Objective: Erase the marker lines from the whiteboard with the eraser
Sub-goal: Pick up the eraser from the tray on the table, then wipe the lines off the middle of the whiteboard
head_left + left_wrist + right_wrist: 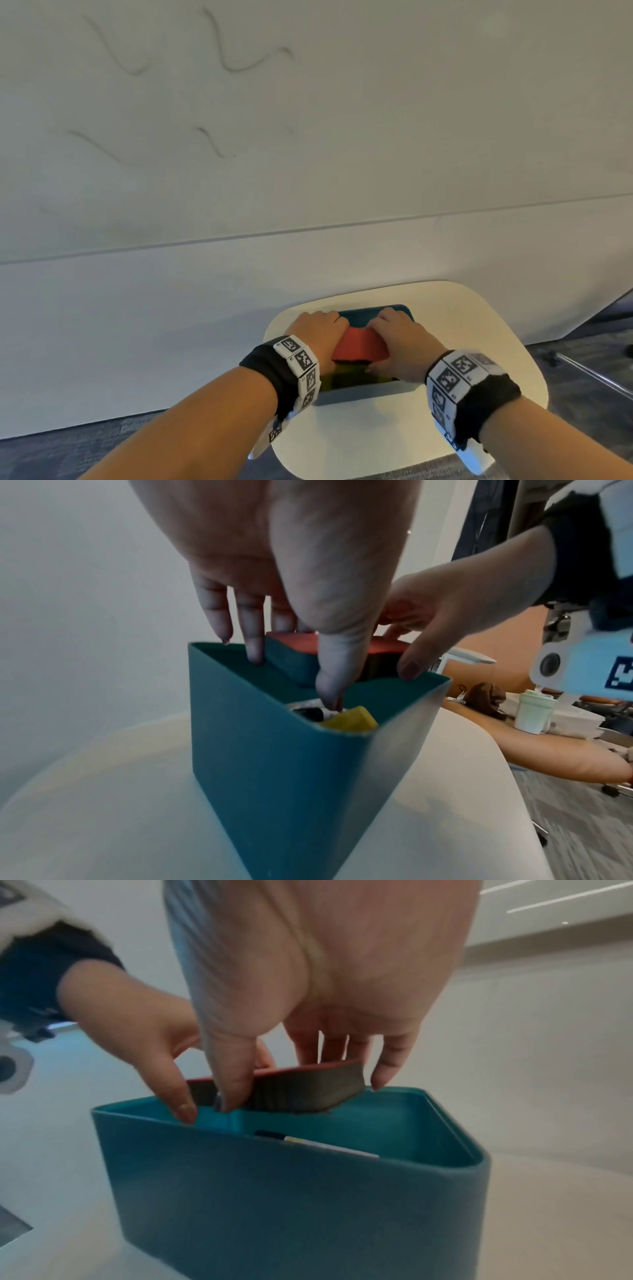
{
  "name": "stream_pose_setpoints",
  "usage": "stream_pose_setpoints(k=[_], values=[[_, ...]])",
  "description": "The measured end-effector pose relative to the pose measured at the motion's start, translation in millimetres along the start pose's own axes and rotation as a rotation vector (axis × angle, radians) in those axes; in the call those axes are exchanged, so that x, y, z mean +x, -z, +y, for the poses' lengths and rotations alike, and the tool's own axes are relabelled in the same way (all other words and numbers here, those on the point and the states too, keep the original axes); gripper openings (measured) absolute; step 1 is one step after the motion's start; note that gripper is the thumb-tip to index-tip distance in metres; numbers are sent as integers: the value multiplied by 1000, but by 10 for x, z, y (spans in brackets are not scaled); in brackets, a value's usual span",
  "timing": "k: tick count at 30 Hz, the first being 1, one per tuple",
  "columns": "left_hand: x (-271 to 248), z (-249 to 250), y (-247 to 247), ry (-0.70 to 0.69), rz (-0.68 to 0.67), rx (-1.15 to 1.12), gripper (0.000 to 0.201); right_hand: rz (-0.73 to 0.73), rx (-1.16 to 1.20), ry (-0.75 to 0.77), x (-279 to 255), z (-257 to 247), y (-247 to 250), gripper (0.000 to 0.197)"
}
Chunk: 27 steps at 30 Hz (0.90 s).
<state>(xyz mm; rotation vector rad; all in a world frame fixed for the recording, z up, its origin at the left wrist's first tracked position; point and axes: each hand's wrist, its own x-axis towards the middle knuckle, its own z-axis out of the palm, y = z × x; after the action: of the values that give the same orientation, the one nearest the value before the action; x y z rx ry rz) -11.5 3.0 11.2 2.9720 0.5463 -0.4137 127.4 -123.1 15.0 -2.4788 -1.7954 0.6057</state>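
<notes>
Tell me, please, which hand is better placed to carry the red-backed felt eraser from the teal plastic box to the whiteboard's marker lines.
Right, probably: the right hand pinches the red-backed felt eraser between thumb and fingers at the teal plastic box; the left hand has no clear grip.

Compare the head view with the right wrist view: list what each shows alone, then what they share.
Head only: the marker lines left on the whiteboard. Right wrist only: the grey felt face of the eraser and a marker lying inside the teal bin. Both: the left hand and right hand gripping the red-backed eraser at the mouth of the bin.
</notes>
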Motion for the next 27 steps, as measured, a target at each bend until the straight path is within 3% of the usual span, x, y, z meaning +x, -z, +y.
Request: stream_pose_setpoints(k=[2,10,14,21,27], values=[[-39,-39,66,-2,31,-5,59,43,-41,41,-9,-48,20,67],[-396,-413,461,54,264,-24,92,84,114,-42,13,-336,362,50],[-659,-743,675,121,426,2,81,202,196,-47,40,-578,571,49],[-1174,-1286,1323,144,719,119,70,531,298,21,117,-1319,1049,48],[-1660,-1696,1921,151,864,241,69,729,298,77,131,-1970,1522,59]])
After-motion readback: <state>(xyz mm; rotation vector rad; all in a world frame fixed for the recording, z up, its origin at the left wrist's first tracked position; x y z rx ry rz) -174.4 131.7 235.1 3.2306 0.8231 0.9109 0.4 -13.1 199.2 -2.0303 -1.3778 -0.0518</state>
